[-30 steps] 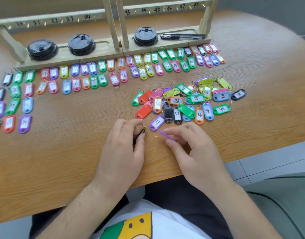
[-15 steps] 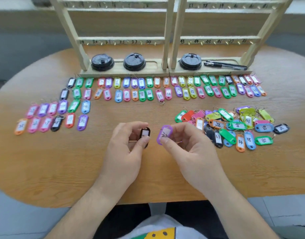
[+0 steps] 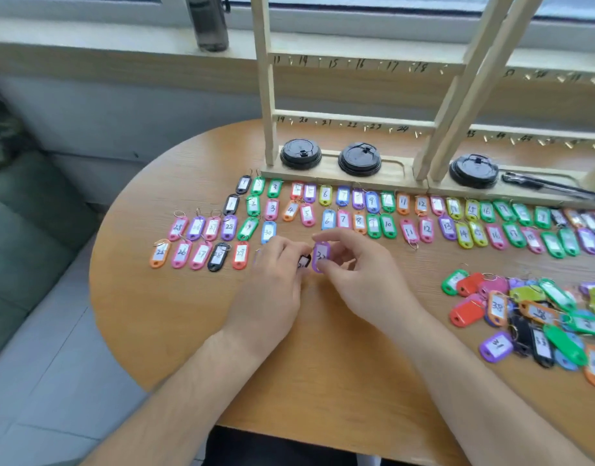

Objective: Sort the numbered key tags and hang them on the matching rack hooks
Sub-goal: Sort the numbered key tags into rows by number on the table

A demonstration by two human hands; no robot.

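My left hand (image 3: 272,287) pinches a black key tag (image 3: 304,262), mostly hidden behind its fingers. Right beside it, my right hand (image 3: 360,280) pinches an upright purple key tag (image 3: 320,256) with a handwritten number. Both are held just above the wooden table (image 3: 323,381), at the right end of two short rows of tags numbered 25 to 30 (image 3: 202,240). Longer sorted rows of numbered tags (image 3: 407,213) lie in front of the wooden hook rack (image 3: 340,122). An unsorted pile of coloured tags (image 3: 538,314) lies to the right.
Three black cup lids (image 3: 359,159) sit in the rack's base, with a black pen (image 3: 551,188) further right. A dark bottle (image 3: 211,23) stands on the window sill. A grey sofa (image 3: 27,237) is left of the table's rounded edge.
Both hands carried their tags leftward and away from the pile, toward the rows numbered 25 to 30. The view swung left and up, showing more of the rack.
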